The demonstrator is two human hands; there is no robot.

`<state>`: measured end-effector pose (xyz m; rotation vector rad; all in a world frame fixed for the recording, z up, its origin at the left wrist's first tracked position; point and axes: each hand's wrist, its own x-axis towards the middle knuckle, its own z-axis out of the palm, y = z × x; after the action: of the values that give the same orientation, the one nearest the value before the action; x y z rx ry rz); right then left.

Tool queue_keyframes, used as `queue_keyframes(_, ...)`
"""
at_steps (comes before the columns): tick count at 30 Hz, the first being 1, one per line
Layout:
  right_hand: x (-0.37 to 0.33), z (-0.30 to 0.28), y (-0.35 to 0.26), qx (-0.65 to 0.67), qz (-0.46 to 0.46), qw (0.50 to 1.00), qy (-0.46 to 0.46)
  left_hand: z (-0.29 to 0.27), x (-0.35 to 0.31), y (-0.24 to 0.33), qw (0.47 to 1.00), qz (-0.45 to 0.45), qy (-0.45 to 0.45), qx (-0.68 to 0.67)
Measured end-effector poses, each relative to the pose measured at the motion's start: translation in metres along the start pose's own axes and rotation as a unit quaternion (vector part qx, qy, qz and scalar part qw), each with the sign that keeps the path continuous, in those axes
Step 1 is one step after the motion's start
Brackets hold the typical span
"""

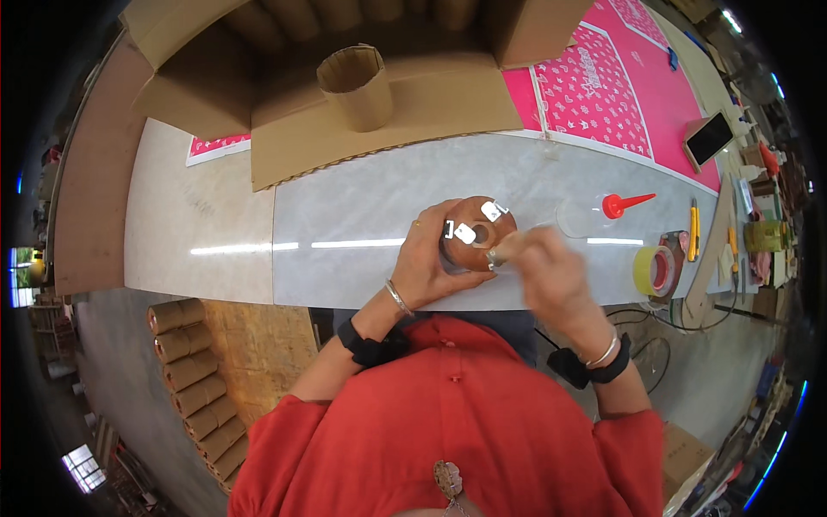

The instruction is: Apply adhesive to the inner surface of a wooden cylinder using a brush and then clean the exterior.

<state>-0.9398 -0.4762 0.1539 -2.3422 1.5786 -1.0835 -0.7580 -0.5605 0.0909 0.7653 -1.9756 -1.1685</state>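
Red buttoned cloth, the shirt [413,388], lies nearest. At left, ridged cardboard tubes [201,375] stack on the floor; mid-view is a round, reddish-brown piece [500,228] with a central hole and white tabs. Left fingers and thumb clasp its side; the right hand [551,271] blurs at its rim, grip impossible to tell. Smooth grey tabletop [362,198] bears a corrugated box [301,155], red nozzle [627,205] and yellow-green tape roll [643,274].

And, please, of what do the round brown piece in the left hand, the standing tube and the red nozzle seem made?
Round brown piece: perhaps wood or fibreboard, smooth-looking; the look leaves it open. Standing tube: likely cardboard, matt brown with creased walls. Red nozzle: probably plastic, evenly bright-coloured.
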Motion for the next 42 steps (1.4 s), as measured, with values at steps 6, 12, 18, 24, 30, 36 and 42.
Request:
queue_keyframes(6,-0.01,-0.018,-0.009,-0.037,0.078,0.994,0.069,-0.002,-0.002,0.004,0.999,-0.045,-0.021,-0.019)
queue_keyframes(12,0.003,0.01,0.021,-0.08,0.091,0.988,0.093,0.001,0.0,0.004,0.998,-0.055,-0.025,-0.019)
queue_keyframes(18,-0.023,0.01,0.028,0.062,0.203,0.969,0.122,-0.004,0.001,0.017,0.999,-0.031,-0.027,-0.002)
queue_keyframes(24,-0.059,0.03,0.03,0.095,0.28,0.949,0.106,-0.013,0.02,0.04,0.986,0.086,-0.039,0.137)
queue_keyframes(30,-0.059,0.033,0.031,0.112,0.29,0.944,0.108,-0.012,0.031,0.051,0.964,0.112,-0.06,0.232)
queue_keyframes(36,-0.061,0.033,0.032,0.107,0.281,0.948,0.107,-0.003,0.028,0.056,0.957,0.109,-0.036,0.265)
queue_keyframes(42,-0.061,0.033,0.031,0.095,0.271,0.952,0.107,0.002,0.028,0.058,0.932,0.159,-0.008,0.325)
